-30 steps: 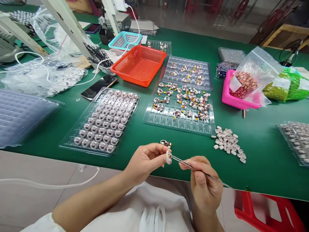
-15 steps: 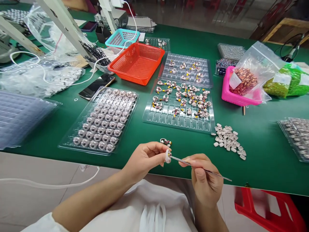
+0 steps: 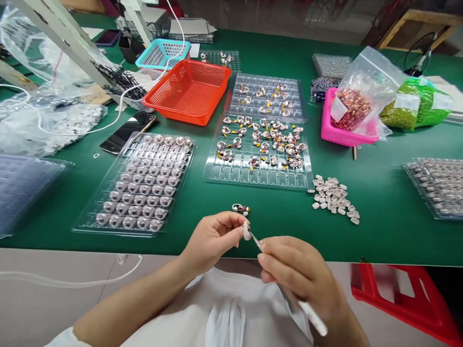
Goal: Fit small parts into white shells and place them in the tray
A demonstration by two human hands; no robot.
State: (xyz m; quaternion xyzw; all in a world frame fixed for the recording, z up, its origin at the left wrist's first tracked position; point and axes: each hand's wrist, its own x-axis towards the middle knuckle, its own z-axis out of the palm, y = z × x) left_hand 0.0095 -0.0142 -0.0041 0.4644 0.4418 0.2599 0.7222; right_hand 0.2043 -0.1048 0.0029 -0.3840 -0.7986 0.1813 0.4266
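Near the table's front edge, my left hand (image 3: 217, 238) pinches a small white earbud housing (image 3: 247, 232) between thumb and fingertips, with a dark red spot inside it. My right hand (image 3: 298, 267) is closed around slim metal tweezers (image 3: 314, 319), their tip touching the housing and their broad pale end pointing down and right. Just beyond my left fingertips, a loose earbud part with a yellow tab (image 3: 240, 209) lies on the green table. A pile of small white caps (image 3: 334, 195) is to the right.
Ahead stands a clear tray of wired earbud parts (image 3: 231, 176), with a red basket (image 3: 213, 103) behind it. On the left are a tray of round grey-white pieces (image 3: 133, 197) and a phone (image 3: 126, 132). A pink basket (image 3: 326, 127) holds a bag of copper-coloured pieces.
My right hand has turned over, so the tweezers' back end now points steeply down instead of right. My left hand keeps its pinch on the housing. The whole view has shifted slightly.
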